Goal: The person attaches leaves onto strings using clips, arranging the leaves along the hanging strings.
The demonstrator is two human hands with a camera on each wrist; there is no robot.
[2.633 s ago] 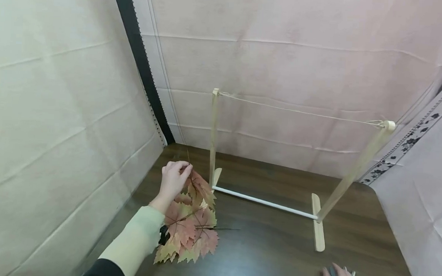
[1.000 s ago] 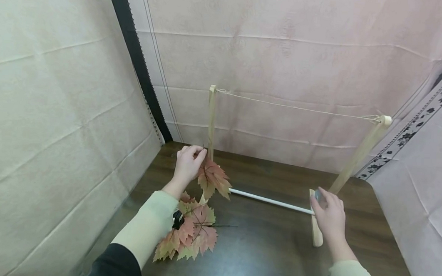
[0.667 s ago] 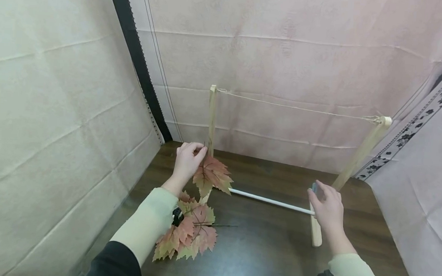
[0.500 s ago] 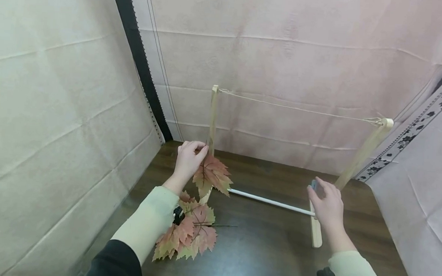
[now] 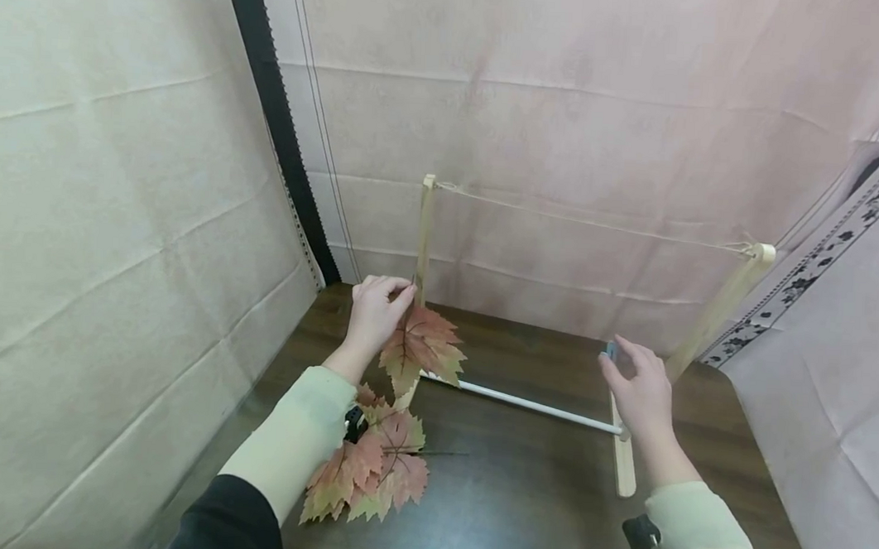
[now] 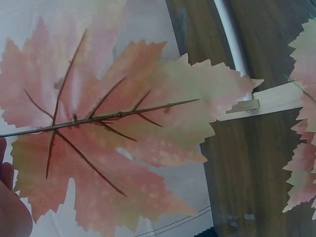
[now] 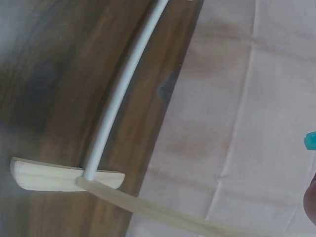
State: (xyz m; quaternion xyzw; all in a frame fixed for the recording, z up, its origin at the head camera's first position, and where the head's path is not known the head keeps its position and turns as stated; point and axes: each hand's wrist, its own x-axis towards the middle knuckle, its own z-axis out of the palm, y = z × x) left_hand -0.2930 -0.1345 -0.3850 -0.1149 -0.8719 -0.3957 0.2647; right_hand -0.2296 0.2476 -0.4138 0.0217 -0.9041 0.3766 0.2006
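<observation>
Dangling leaf (image 5: 424, 342), stem (image 6: 29, 132) in left grip (image 5: 374, 311)

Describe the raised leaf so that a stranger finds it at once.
A wooden frame stands on the brown table. Near its left post, the left hand pinches the reddish leaf by its stem. Unlike the leaves lying nearby, it is held up.

An artificial maple leaf (image 5: 428, 344), reddish with yellow-green tips, hangs stem-up from the left hand (image 5: 375, 313), toward the back-left corner of the desk (image 5: 503, 493). The right hand (image 5: 642, 391) pinches a blue-green piece (image 7: 310, 141), perhaps a clip.
</observation>
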